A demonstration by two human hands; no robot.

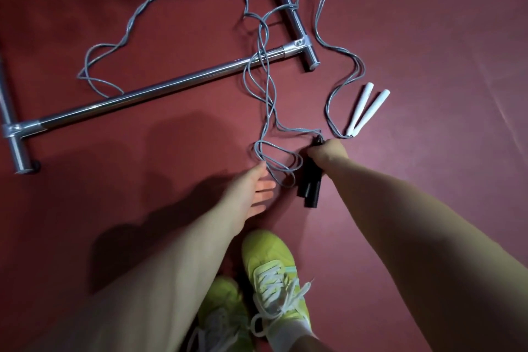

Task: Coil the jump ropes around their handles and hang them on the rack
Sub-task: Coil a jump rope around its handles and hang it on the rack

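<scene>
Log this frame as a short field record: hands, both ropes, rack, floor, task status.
right hand: grips the black handles, both together
left hand: open, fingers at the grey cord loop
white handles: lying side by side on the floor, untouched
cords: uncoiled, crossing the rack's lower bar
rack: chrome base tubes in view; nothing seen hung
floor: dark red
status: coiling not yet begun

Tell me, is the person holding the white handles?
No, the right hand grips the black handles, while the white handles lie untouched on the floor.
</scene>
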